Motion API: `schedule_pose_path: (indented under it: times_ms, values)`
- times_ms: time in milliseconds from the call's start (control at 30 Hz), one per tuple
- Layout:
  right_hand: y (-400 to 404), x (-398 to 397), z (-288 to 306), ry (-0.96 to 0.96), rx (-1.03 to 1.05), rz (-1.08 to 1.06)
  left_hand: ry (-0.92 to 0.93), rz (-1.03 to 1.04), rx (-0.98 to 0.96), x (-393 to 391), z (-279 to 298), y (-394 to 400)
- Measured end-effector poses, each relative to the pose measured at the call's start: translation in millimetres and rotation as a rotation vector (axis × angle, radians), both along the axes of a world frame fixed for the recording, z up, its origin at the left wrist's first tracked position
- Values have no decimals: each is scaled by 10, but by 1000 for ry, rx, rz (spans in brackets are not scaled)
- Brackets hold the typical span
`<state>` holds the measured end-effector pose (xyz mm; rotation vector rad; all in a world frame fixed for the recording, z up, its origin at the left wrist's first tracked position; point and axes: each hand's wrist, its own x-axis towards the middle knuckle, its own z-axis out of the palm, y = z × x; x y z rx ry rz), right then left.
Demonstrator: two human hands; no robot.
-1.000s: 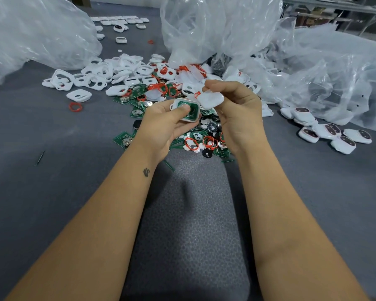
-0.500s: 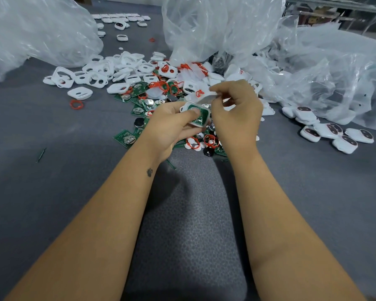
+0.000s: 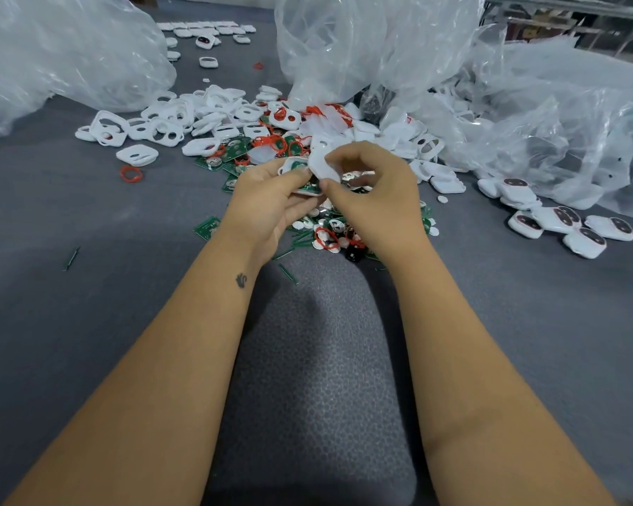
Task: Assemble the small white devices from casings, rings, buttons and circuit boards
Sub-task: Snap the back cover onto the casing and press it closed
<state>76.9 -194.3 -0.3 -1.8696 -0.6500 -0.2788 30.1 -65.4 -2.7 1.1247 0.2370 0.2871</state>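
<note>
Head view: clear plastic bags (image 3: 373, 42) slump behind the heap of loose parts (image 3: 271, 133). Above it the left hand (image 3: 267, 206) grips a casing (image 3: 300, 177) holding a green board — the right hand (image 3: 377, 199) pinches a white cover (image 3: 322, 168) against it.

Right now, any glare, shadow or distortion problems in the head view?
Head view: bright glare patches on the clear plastic bags; soft arm shadows on the grey textured mat; wide-angle bowing towards the edges; parts between the left hand and right hand slightly soft.

casings (image 3: 136, 155) white | rings (image 3: 130, 174) red | circuit boards (image 3: 206, 228) green | table (image 3: 52, 323) grey
</note>
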Motion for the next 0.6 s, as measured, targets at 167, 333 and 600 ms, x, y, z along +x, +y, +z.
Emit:
schedule_pose_path:
  times_ms: [167,333,600]
  values:
    - [-7,-10,6,-52,-35,37,65,46,-120,18,36,-6]
    - [7,-21,-25,-147,-186,70,120,20,-100,32,44,-16]
    - [-1,20,-61,-188,-237,34,86,-63,43,14,10,-6]
